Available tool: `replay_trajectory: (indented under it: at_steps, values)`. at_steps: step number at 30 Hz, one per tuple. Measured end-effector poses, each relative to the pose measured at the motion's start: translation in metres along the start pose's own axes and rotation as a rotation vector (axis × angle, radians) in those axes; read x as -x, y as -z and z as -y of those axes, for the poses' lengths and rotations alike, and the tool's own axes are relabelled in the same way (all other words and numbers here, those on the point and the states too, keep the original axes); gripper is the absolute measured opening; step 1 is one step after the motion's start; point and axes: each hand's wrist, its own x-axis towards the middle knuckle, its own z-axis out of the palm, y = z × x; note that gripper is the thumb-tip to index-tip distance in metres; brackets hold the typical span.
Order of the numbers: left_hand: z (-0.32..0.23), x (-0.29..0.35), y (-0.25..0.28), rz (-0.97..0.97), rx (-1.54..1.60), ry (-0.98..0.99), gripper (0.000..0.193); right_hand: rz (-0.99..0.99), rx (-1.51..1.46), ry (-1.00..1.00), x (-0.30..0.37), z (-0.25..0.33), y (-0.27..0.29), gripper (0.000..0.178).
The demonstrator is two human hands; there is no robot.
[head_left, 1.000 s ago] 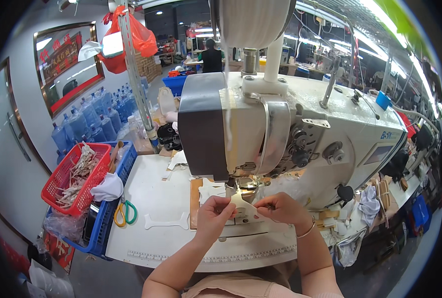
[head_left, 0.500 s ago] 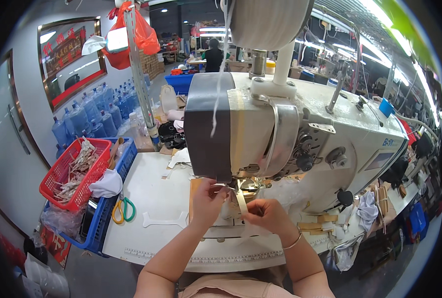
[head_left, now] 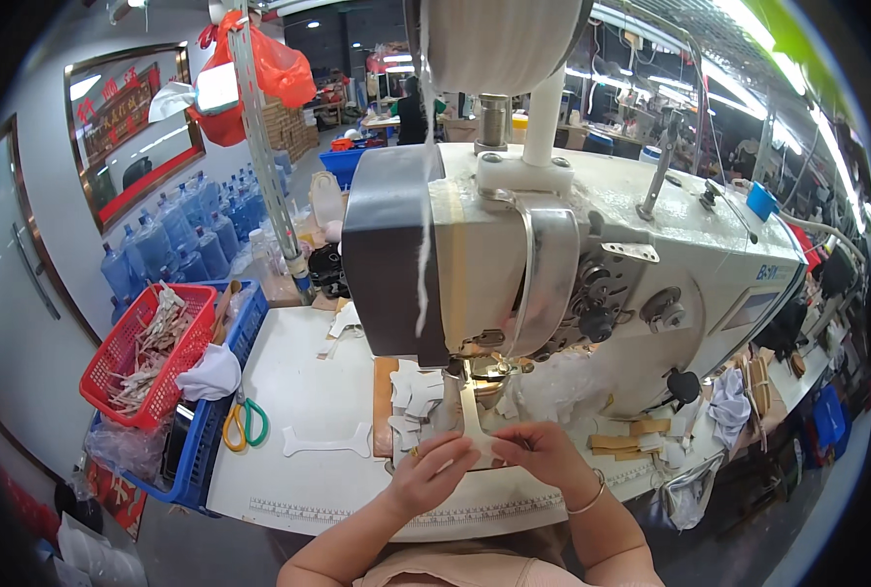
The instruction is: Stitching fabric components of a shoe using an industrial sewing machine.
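Note:
A cream strip with a flared near end (head_left: 471, 409) runs out from under the needle area of a large white and dark grey sewing machine (head_left: 475, 254). My left hand (head_left: 432, 476) pinches the left corner of the flared end. My right hand (head_left: 541, 456), with a bracelet at the wrist, pinches the right corner. Both hands are closed on the same piece, close together in front of the machine. Beside them to the left, a flat white bone-shaped piece (head_left: 328, 440) lies on the table (head_left: 303, 372). Several white cut pieces (head_left: 414, 391) lie just left of the needle area.
Scissors with yellow and green handles (head_left: 247, 425) lie on the left. Beyond them, a red basket of scraps (head_left: 98, 377) rests on a blue crate (head_left: 201, 470). Tan strips (head_left: 621, 445) and a crumpled white cloth (head_left: 727, 416) sit right. A ruler (head_left: 357, 517) runs along the near edge.
Both hands have come nearer to me, away from the needle. The left hand has moved from beside the needle to the strip's near end, where more of the piece shows.

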Motion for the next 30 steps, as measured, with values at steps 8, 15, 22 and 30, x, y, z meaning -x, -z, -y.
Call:
replay_trajectory:
  at_steps: [8,15,22,30]
  values:
    - [0.022,-0.025,-0.003,-0.054,-0.018,0.059,0.027,-0.053,0.019,0.069,-0.028,0.005,0.005,0.017]
    - [0.048,-0.036,-0.006,-0.067,0.045,0.099,0.03,-0.174,-0.065,0.103,-0.04,0.006,-0.007,0.02]
    - [0.067,-0.035,-0.012,-0.128,0.14,0.384,0.029,-0.279,-0.136,0.166,-0.043,0.001,-0.039,0.02]
    - [0.058,-0.038,-0.012,-0.155,-0.089,0.081,0.025,0.217,0.114,-0.041,-0.01,-0.02,-0.036,0.019]
